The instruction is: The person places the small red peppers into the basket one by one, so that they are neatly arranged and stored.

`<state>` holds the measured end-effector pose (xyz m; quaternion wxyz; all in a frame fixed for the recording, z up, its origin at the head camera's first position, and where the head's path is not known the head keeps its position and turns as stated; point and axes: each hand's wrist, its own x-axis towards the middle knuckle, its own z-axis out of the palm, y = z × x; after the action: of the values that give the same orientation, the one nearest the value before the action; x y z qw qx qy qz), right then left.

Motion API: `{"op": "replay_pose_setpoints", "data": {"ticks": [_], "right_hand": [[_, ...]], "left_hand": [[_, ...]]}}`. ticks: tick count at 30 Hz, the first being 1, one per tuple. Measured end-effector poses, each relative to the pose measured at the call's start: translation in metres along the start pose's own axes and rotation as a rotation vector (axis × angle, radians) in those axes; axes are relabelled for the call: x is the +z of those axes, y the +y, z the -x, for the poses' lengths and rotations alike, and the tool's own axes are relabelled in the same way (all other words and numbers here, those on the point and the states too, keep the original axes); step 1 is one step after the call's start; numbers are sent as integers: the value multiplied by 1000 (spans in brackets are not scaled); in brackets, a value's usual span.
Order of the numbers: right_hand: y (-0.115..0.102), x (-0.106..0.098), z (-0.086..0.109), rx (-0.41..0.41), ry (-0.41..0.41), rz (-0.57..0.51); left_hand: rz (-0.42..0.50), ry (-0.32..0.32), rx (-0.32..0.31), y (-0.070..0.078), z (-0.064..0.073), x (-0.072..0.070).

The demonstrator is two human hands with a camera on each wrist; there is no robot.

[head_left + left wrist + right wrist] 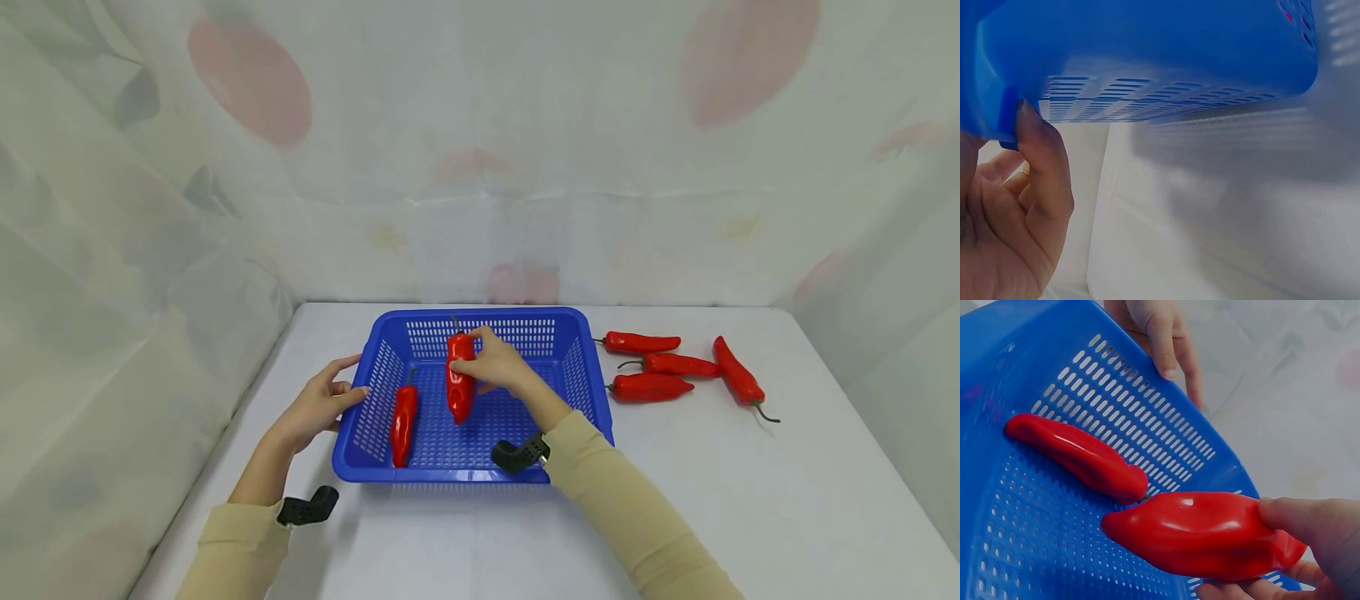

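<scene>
A blue plastic basket (472, 475) with slotted walls stands on the white table. My left hand (318, 406) grips its left rim, thumb over the top and fingers beneath the edge, as the left wrist view shows. Over the basket's inside, my right hand (497, 362) pinches a red chili pepper (460, 387) near its stem end, tip pointing toward me. Another red pepper (403, 425) lies on the basket floor along the left wall. In the right wrist view the held pepper (1204, 534) overlaps the end of the lying pepper (1079, 453); whether they touch I cannot tell.
Right of the basket, several red peppers lie on the table: one at the back (641, 342), one in the middle (681, 365), one nearer (649, 387) and one slanted at the far right (739, 373). A patterned curtain (600, 208) hangs behind the table.
</scene>
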<state>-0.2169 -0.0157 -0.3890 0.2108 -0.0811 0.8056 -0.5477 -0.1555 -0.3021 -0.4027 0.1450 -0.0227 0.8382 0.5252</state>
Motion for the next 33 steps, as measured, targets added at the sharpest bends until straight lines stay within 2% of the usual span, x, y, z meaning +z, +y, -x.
{"op": "replay_pose_setpoints", "data": {"ticks": [12, 18, 26, 33], "right_hand": [[5, 19, -11, 31, -59, -34], [7, 28, -14, 36, -104, -11], [11, 34, -17, 94, -156, -30], [17, 37, -19, 120, -203, 31]], "left_hand": [[0, -1, -7, -1, 0, 0], [3, 4, -11, -1, 2, -1], [14, -1, -2, -1, 2, 0], [22, -1, -2, -3, 2, -1]]}}
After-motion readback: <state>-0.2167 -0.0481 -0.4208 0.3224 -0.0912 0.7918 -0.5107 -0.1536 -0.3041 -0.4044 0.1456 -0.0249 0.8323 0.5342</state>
